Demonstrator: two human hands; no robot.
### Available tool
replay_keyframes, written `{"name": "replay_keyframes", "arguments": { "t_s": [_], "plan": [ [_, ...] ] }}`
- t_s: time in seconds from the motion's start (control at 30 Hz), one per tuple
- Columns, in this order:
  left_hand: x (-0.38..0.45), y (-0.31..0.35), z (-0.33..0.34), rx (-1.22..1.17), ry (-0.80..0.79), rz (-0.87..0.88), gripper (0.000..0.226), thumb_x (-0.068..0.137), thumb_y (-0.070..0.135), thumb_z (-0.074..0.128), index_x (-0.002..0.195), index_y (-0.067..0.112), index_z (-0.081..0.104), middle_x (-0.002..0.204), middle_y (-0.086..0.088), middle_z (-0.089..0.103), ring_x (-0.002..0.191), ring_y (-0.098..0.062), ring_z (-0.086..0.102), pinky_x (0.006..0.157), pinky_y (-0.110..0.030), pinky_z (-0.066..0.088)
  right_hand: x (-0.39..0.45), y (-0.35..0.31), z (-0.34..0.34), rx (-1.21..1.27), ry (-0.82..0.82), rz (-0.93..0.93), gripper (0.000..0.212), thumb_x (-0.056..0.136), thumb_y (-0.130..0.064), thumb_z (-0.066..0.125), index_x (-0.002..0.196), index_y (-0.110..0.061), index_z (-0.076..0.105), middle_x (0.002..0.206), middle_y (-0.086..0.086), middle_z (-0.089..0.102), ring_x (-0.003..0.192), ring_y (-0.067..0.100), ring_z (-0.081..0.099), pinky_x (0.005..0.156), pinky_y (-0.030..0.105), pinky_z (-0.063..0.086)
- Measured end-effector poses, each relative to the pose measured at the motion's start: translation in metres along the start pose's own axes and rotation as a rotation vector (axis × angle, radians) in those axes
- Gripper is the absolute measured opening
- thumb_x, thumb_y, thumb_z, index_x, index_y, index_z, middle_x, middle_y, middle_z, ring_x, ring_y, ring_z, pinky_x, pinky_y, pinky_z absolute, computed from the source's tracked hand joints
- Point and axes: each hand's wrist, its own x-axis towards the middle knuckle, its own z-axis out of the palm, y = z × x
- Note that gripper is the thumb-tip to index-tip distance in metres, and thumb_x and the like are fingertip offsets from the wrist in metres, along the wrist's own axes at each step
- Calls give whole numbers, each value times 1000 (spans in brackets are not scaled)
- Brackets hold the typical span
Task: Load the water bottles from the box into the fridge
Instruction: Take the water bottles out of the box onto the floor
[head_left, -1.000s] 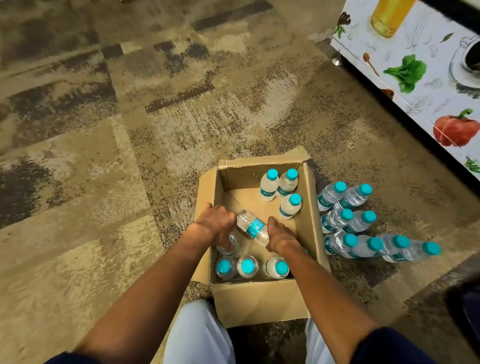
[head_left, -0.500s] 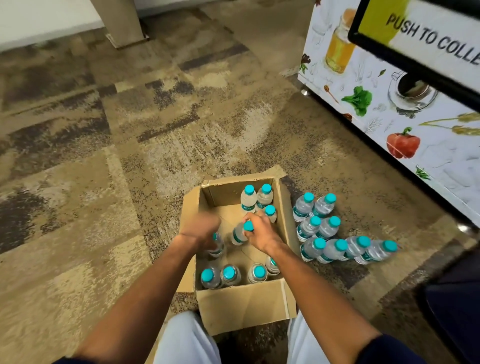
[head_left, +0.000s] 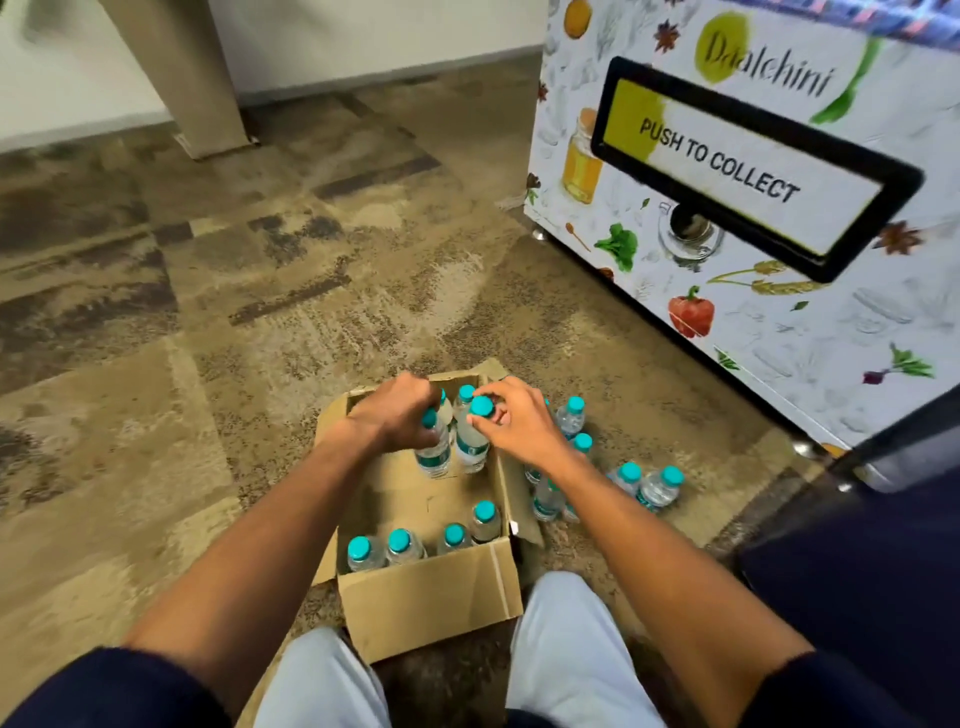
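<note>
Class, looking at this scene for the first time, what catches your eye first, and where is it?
Two hands meet over the open cardboard box at centre: the left hand and right hand each grip a teal-capped bottle. More bottles stand on the carpet right of the box. At upper right, a white illustrated machine reads PUSH TO COLLECT.

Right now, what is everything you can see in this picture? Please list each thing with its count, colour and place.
Box: one, brown cardboard, open, on the carpet between the knees.
Bottles in the box: four in the near row, clear with teal caps; at least three more at the far end, two of them held.
Bottles on the carpet: a cluster, clear with teal caps, right of the box; exact count partly hidden by the arm.
Machine: one, white with food pictures, sign "PUSH TO COLLECT", upper right.
Carpet: brown, patterned.
Left hand: grips one bottle.
Right hand: grips another bottle near its cap.
</note>
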Motion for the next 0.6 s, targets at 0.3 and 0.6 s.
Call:
{"name": "replay_keyframes", "arguments": {
  "t_s": [0.3, 0.6],
  "plan": [
    [21, 79, -10, -67, 157, 156, 29, 69, 38, 64, 81, 12, 66, 74, -8, 65, 69, -27, 59, 60, -35, 51, -30, 16, -82, -107, 255, 53, 28, 70, -29, 81, 93, -15, 74, 90, 0, 67, 81, 12, 60, 70, 21, 45],
    [38, 164, 26, -130, 55, 297, 20, 70, 33, 67, 74, 15, 60, 67, -6, 57, 63, -25, 54, 55, -28, 36, -89, 75, -122, -152, 310, 191, 21, 64, -28, 79, 80, -16, 74, 79, -1, 65, 70, 12, 58, 64, 29, 47]
  ]
}}
